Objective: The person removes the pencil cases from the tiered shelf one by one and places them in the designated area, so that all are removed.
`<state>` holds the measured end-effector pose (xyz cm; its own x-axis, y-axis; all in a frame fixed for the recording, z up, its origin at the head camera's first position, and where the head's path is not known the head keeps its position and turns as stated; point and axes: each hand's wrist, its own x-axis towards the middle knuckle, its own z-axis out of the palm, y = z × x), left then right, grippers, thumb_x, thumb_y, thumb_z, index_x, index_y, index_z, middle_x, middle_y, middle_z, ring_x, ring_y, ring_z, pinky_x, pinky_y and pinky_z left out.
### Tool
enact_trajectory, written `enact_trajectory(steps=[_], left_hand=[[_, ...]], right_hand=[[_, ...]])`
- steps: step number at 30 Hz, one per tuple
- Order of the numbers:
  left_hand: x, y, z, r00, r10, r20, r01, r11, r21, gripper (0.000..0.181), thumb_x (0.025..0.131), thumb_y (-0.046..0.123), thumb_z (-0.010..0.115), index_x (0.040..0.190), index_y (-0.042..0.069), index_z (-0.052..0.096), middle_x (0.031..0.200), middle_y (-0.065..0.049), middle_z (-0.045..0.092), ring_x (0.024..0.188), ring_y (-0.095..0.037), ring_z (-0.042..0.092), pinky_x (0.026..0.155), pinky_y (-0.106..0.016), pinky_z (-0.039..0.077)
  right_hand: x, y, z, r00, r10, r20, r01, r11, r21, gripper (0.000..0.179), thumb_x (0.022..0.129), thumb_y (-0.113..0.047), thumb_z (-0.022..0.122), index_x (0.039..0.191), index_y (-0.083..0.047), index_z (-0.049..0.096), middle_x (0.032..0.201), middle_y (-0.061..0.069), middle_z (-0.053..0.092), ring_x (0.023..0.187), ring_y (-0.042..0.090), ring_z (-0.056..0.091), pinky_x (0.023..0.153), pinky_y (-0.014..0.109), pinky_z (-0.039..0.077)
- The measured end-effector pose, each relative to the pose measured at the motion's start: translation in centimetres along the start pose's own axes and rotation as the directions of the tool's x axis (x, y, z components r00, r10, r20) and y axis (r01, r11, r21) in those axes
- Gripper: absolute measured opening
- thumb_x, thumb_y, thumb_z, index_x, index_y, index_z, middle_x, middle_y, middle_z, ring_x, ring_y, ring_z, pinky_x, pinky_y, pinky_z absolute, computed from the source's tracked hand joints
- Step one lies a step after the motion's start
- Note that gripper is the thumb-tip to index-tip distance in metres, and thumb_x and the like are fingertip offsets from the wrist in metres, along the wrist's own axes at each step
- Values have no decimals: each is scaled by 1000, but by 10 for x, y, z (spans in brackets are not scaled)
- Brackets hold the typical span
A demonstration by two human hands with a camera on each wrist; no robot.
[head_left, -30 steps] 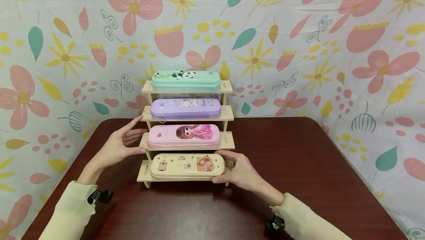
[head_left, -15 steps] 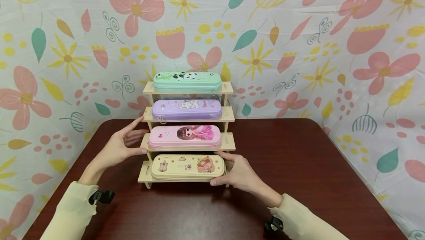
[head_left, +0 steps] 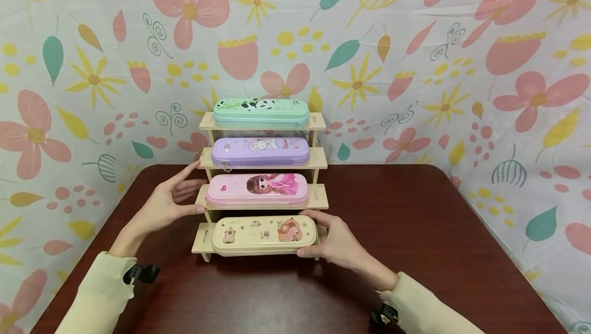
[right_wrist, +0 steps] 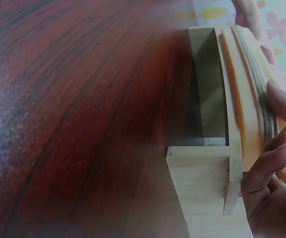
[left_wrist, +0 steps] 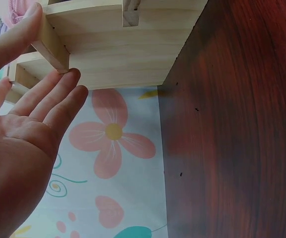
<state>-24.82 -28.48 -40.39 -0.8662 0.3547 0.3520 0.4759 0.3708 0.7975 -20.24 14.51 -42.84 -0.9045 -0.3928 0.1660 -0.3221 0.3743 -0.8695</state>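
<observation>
A light wooden stepped stand (head_left: 318, 195) bears several zipped pencil cases, one on each step. My right hand (head_left: 339, 239) grips the right end of the cream pencil case (head_left: 263, 234) on the lowest step, thumb in front and fingers behind. In the right wrist view, this case (right_wrist: 250, 94) sits against the lowest board. My left hand (head_left: 166, 203) touches the stand's left side with fairly straight fingers, its thumb by the third step. In the left wrist view, thumb and fingertips of this hand (left_wrist: 24, 134) meet the wooden edge. Above lies the pink pencil case (head_left: 231, 190).
Higher up are a purple pencil case (head_left: 235, 152) and a mint-green panda pencil case (head_left: 286, 111). The stand is on a dark reddish-brown table (head_left: 392, 231). A flower-printed cloth (head_left: 392, 31) hangs behind and at the sides.
The cream pencil case has shifted slightly to the right and toward the front, with my right hand on it. My left hand keeps its place at the stand.
</observation>
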Motion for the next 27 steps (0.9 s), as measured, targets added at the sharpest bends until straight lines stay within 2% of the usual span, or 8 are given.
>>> enact_trajectory(steps=[3,6,10,15,18,20,24,27], left_hand=[[0,1,0,1000,-3,-2,3,1000,8,107,84,1,90,169,23,29,143,-24,61,131,-33,61,101,-19,49],[-1,1,0,1000,-10,-5,11,1000,16,107,84,2,90,169,23,29,143,-24,62,131,-40,59,101,-18,49],[-1,2,0,1000,-22,-4,22,1000,20,107,85,3,90,169,25,29,142,-23,62,131,-42,59,101,-18,49],[-1,2,0,1000,-25,-3,25,1000,13,107,84,3,90,169,25,29,142,-23,62,131,-43,58,101,-18,49],[0,1,0,1000,-21,-4,21,1000,8,107,84,2,90,169,26,29,142,-23,62,131,-42,59,101,-19,49],[1,0,0,1000,-16,-3,16,1000,3,107,84,2,90,169,26,30,142,-23,62,131,-38,60,102,-21,50],[2,-1,0,1000,-6,-2,6,1000,-8,108,83,1,90,169,26,30,142,-23,63,129,-17,63,102,-22,51],[1,-2,0,1000,-7,-6,7,1000,-11,108,83,1,90,169,26,30,141,-23,63,128,-15,63,102,-20,50]], right_hand=[[0,0,0,1000,-3,3,3,1000,17,77,67,-20,103,135,-12,69,128,1,70,113,18,58,99,32,45],[-1,0,-1,1000,-3,17,2,1000,28,79,68,-20,102,138,-10,68,127,5,69,86,16,59,76,25,50],[-1,0,-1,999,-3,33,2,1000,30,78,70,-20,101,139,-8,67,118,10,69,52,9,44,47,22,40],[-2,1,-2,999,-27,26,26,999,41,75,71,-19,101,138,-8,68,114,7,71,49,8,41,45,21,37],[-3,1,-4,999,-28,35,25,995,92,74,73,-15,99,139,-7,66,103,8,73,47,13,48,45,21,42],[-5,1,-5,998,-24,54,16,990,142,73,75,-10,97,140,-6,65,95,8,74,47,20,55,45,22,46],[-7,1,-10,995,-28,92,6,974,228,72,78,-4,94,143,-6,62,85,12,73,48,30,61,43,23,47],[-8,0,-14,994,-40,105,12,965,261,73,79,-2,93,144,-6,61,83,15,73,48,32,62,43,22,47]])
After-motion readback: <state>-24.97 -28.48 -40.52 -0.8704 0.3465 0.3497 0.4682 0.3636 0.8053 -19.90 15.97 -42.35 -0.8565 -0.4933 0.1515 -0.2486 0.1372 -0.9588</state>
